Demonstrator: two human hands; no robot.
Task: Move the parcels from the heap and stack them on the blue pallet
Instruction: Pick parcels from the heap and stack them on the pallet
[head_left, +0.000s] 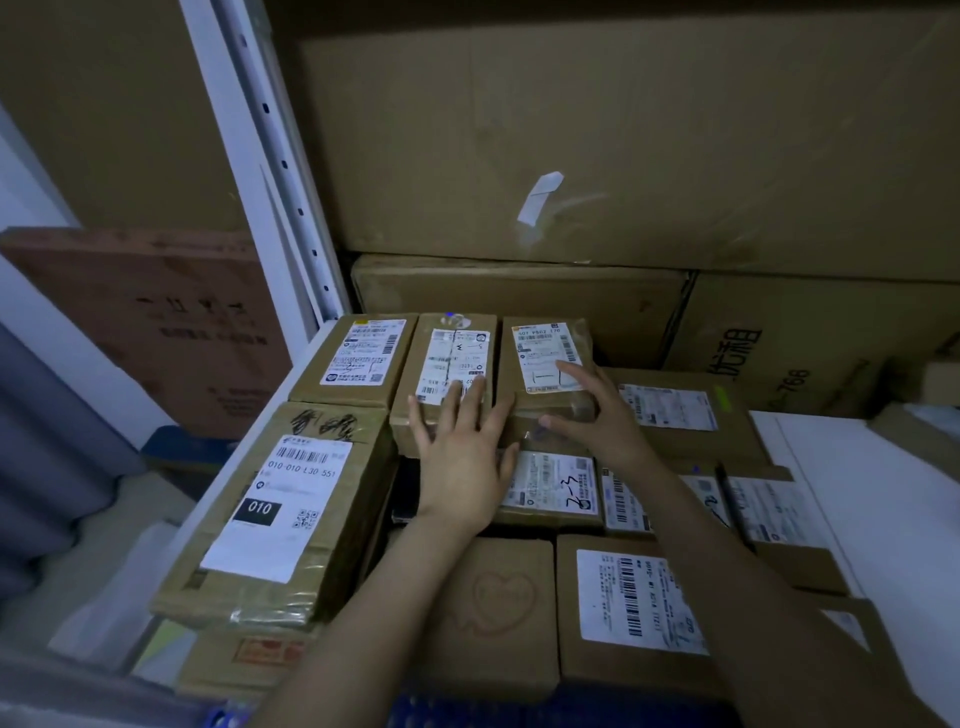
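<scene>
My head feed is the only view. Nearest the lens, a strip of the blue pallet shows at the bottom edge between my operator's two forearms. Just past it, also between the forearms, sit a plain box with a heart drawn on top and a labelled box close against the right forearm. To the left of the left wrist lies a long box marked 010.

The left hand lies flat, fingers straight and spread, pressing on the near end of the middle parcel in a far row of three. Beyond the fingertips and to their left is that row's first parcel.

The right hand, just beside the left and apart from it, grips the near right corner of the end parcel: thumb against the taped near side, fingers over the top and the label. More labelled parcels lie lower, under both wrists.

Beyond both hands stand big cartons. A white post rises far left of the left hand.
</scene>
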